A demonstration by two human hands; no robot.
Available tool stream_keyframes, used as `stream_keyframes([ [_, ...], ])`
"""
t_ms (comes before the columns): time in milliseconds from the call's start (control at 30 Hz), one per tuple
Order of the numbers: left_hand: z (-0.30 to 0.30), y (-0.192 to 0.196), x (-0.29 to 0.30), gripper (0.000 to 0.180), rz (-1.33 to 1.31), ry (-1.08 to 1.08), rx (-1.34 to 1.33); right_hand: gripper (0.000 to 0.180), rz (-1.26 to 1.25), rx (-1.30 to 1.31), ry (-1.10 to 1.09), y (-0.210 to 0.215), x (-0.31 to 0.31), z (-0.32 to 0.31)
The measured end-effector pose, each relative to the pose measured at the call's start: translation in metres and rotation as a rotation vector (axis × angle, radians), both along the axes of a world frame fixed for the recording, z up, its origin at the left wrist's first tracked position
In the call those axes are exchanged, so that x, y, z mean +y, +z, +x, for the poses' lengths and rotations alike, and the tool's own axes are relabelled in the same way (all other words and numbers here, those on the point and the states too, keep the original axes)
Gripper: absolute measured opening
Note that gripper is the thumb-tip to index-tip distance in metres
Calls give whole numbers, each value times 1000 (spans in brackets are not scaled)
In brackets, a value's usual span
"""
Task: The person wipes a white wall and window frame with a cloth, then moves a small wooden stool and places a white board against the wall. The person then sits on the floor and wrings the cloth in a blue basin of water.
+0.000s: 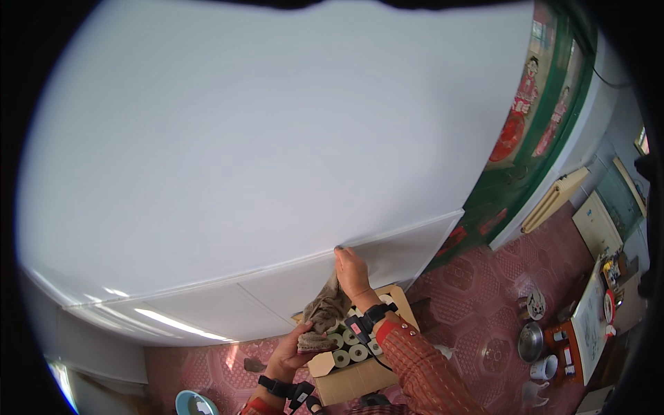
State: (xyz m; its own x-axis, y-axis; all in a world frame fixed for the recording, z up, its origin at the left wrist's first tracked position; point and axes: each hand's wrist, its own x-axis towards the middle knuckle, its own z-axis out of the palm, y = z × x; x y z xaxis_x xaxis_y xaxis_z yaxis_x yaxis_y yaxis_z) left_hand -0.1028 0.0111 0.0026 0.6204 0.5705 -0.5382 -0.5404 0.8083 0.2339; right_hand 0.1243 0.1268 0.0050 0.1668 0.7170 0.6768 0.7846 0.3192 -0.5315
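A grey-brown crumpled cloth (325, 304), which looks knitted and soiled, is stretched between my two hands. My left hand (289, 354) is closed round its lower, folded end. Higher up, close to the edge of a white panelled surface (242, 173), my right hand (353, 272) pinches the cloth's upper end. Below both hands stands an open cardboard box (356, 384). Several white rolls (357, 353) stand inside it, partly hidden by the cloth and my right wrist.
A light blue basin (185, 401) sits on the red patterned floor (470, 297) at the lower left. To the right are a metal bowl (531, 340), a white bucket (544, 368) and a cluttered table (592, 332). A green door (498, 190) and a cream radiator (553, 200) stand farther back.
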Motion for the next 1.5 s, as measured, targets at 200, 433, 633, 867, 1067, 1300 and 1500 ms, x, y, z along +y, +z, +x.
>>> stream_keyframes([
  [200, -57, -4, -14, 32, -36, 96, 3, 14, 1, -8, 31, 1, 2, -57],
  [433, -136, 2, -37, 34, 61, 186, -8, 15, -65, 115, 199, -2, 7, -163],
  [633, -230, -20, -65, 35, 101, 200, 22, 19, -638, 992, 685, 0, -20, -228],
  [867, -309, -27, -89, 37, 257, 350, 240, 15, -771, 1354, 886, 42, -73, -244],
  [1067, -311, 14, -92, 42, 610, 282, 764, 16, -862, 1202, 944, 67, -107, -257],
  [1300, -251, 67, -84, 48, 1048, 5, 686, 17, -826, 486, 1026, 77, -150, -282],
  [1500, -231, 71, -83, 15, 842, 10, 623, 25, -855, 352, 984, 57, -156, -217],
])
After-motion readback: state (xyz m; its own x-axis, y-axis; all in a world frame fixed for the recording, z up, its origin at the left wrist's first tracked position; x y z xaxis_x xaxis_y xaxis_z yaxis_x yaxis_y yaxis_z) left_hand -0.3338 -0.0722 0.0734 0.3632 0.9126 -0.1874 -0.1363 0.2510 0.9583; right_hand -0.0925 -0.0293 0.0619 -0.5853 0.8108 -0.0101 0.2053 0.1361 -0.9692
